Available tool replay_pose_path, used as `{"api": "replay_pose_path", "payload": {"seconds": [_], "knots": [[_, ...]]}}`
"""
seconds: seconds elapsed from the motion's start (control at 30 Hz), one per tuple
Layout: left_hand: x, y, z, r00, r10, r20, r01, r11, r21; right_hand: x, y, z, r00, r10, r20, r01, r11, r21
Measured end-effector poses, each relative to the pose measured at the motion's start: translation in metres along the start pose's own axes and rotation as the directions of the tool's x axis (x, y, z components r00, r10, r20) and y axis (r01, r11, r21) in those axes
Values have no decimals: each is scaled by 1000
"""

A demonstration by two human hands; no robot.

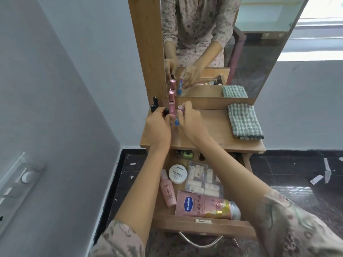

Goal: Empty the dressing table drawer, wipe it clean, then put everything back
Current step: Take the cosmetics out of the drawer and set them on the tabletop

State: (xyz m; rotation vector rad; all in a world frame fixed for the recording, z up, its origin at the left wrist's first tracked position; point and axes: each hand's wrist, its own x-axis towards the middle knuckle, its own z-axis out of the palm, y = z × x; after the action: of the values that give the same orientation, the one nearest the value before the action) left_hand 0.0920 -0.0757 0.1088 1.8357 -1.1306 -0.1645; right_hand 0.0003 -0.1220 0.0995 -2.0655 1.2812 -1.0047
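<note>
Drawer [167, 225] open under your forearms, still loaded: Vaseline tube [204, 206], jar [177, 173], pink bottle [168, 191], pouch [202, 180]. Step judged: emptying, early. Your left hand [157, 127] grips black stick [35, 111]... correction below.

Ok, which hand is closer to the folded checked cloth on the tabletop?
Right. The right hand, holding a blue tube, is left of the cloth with bare tabletop between; the left hand is farther left, holding a dark tube.
</note>
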Motion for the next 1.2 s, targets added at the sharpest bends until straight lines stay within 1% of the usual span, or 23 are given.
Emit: {"api": "replay_pose_path", "payload": {"seconds": [0.07, 0.23, 0.33, 0.43, 0.53, 0.63, 0.7, 0.73, 0.8, 0.83, 0.87, 0.9, 0.93, 0.97, 1.0, 1.03, 1.07, 1.1, 1.13, 1.17, 1.2], "knots": [[3, 0, 2, 1000, 18, 5, -18, 999, 30, 7, 1, 5, 999, 18, 30, -17, 1000, -11], [10, -4, 8, 1000, 10, -18, -8, 993, 118, 20, 4, 14, 997, 18, 71, -16, 999, -29], [11, -5, 11, 1000, 8, -22, -5, 993, 115, 26, 8, 15, 995, 5, 97, -2, 999, -32], [10, -7, 14, 1000, 13, -16, -11, 994, 107, 27, 14, 16, 991, -15, 132, 15, 1000, 3], [9, -11, 18, 1000, 4, -8, -3, 995, 103, 25, 18, 15, 991, -18, 136, 13, 999, 39], [6, -15, 21, 1000, 5, 5, -6, 992, 122, 23, 21, 17, 990, -21, 141, 17, 999, 33], [4, -17, 19, 1000, 15, -2, -14, 993, 113, 22, 19, 15, 993, -2, 114, -2, 999, 41], [3, -18, 16, 1000, 22, -19, -20, 994, 107, 19, 18, 12, 997, 10, 71, -14, 998, 58], [-3, -21, 8, 996, 51, -79, -44, 995, 86, 6, 18, 3, 996, 27, -86, -17, 993, 114], [-9, -23, 4, 992, 73, -107, -68, 996, 54, -6, 17, -1, 984, 3, -180, 23, 990, 139], [-18, -24, 0, 988, 92, -125, -92, 996, 7, -21, 18, -3, 965, -81, -248, 118, 983, 137], [-29, -26, -3, 987, 96, -127, -104, 993, -61, -38, 19, -4, 939, -219, -263, 250, 964, 89], [-40, -27, -5, 989, 85, -118, -100, 986, -136, -56, 22, -2, 905, -375, -201, 384, 924, 6], [-51, -31, -5, 993, 61, -100, -80, 978, -192, -73, 28, 0, 853, -519, -63, 515, 855, -67], [-61, -34, -5, 997, 37, -69, -51, 977, -209, -86, 35, 2, 804, -587, 94, 595, 796, -115], [-69, -39, -4, 1000, 5, -9, -7, 980, -200, -96, 43, 5, 784, -580, 223, 615, 774, -151], [-75, -45, -2, 996, -48, 79, 61, 983, -174, -104, 48, 7, 804, -494, 331, 568, 802, -184], [-80, -52, 1, 977, -117, 180, 143, 980, -141, -111, 54, 9, 850, -350, 393, 457, 861, -223], [-83, -57, 2, 943, -191, 273, 221, 972, -84, -115, 62, 11, 897, -162, 412, 290, 918, -270], [-86, -61, 3, 910, -249, 332, 268, 963, -14, -116, 71, 13, 920, 19, 391, 110, 945, -307], [-87, -64, 3, 883, -293, 366, 294, 954, 54, -117, 78, 13, 921, 168, 351, -55, 950, -309]]}}
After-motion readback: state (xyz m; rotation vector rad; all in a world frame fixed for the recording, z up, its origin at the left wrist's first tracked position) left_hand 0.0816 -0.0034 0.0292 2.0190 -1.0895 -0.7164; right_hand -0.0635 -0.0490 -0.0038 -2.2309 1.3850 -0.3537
